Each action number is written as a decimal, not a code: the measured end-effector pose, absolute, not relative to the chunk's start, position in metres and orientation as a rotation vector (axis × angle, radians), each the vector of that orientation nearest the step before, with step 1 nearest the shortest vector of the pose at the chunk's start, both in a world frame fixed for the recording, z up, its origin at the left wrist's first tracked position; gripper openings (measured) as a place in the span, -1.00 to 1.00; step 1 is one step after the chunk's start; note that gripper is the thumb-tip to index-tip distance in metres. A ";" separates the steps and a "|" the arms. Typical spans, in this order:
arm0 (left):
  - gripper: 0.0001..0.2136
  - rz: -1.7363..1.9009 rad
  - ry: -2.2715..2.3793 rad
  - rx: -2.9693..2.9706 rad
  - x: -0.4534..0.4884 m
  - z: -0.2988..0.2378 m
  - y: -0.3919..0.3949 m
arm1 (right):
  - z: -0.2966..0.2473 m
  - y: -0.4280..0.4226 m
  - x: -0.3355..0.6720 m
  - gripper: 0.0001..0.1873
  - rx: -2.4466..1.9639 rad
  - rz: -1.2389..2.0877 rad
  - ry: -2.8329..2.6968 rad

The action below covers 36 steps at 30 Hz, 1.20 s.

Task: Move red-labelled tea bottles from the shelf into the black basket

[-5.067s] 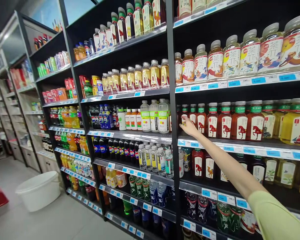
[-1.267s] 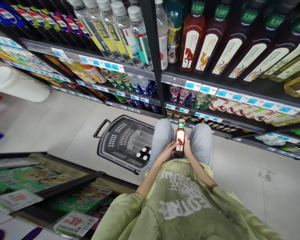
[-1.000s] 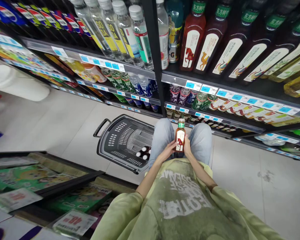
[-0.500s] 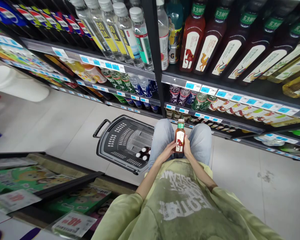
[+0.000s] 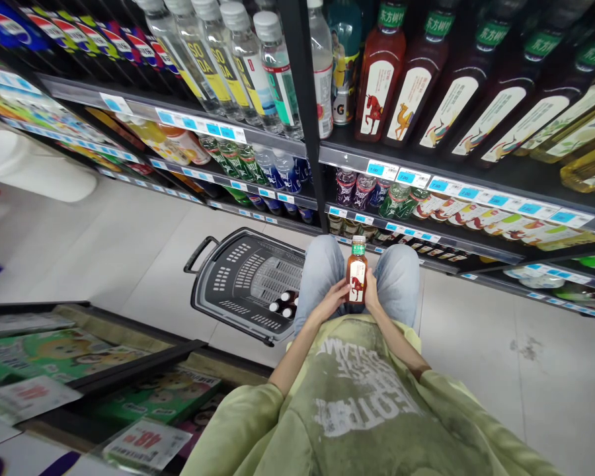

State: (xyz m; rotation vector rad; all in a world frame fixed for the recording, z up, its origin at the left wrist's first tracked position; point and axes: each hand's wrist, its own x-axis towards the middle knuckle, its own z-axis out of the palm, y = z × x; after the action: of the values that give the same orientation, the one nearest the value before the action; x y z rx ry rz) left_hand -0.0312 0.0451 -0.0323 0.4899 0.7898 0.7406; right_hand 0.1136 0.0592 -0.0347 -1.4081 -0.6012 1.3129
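Between my knees stands an amber tea bottle, upright, with a green neck band and a white label showing a red horse. My left hand wraps the bottle's lower left side. On its right side, my right hand is closed around it; some of the fingers are hidden behind the bottle. To the left of my legs sits a grey shopping basket, with several dark bottles with white caps lying at its near right corner.
Ahead is a drinks shelf with large tea bottles, soda water bottles and rows of smaller drinks. A black post divides it. Behind me at left, a display rack holds green boxes. A white bin-like object stands far left.
The view has shifted very slightly. Both hands stay on the tea bottle, and the basket stays put.
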 end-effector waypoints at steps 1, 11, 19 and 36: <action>-0.27 0.742 0.792 0.489 -0.031 -0.032 0.045 | -0.032 0.059 0.113 -0.20 -1.407 1.313 -0.596; -0.26 0.737 0.802 0.496 -0.031 -0.029 0.045 | -0.027 0.060 0.111 -0.22 -1.398 1.322 -0.562; -0.30 0.776 0.825 0.472 -0.029 -0.034 0.045 | -0.033 0.059 0.116 -0.30 -1.413 1.209 -0.631; -0.30 0.798 0.787 0.655 -0.031 -0.037 0.040 | -0.016 0.054 0.109 -0.40 -1.376 1.232 -0.809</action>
State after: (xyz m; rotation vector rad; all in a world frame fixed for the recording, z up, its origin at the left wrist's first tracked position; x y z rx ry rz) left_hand -0.0308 0.0405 -0.0373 0.6549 0.7875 0.7985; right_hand 0.1087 0.0544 -0.0162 -1.3764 -0.8086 1.2315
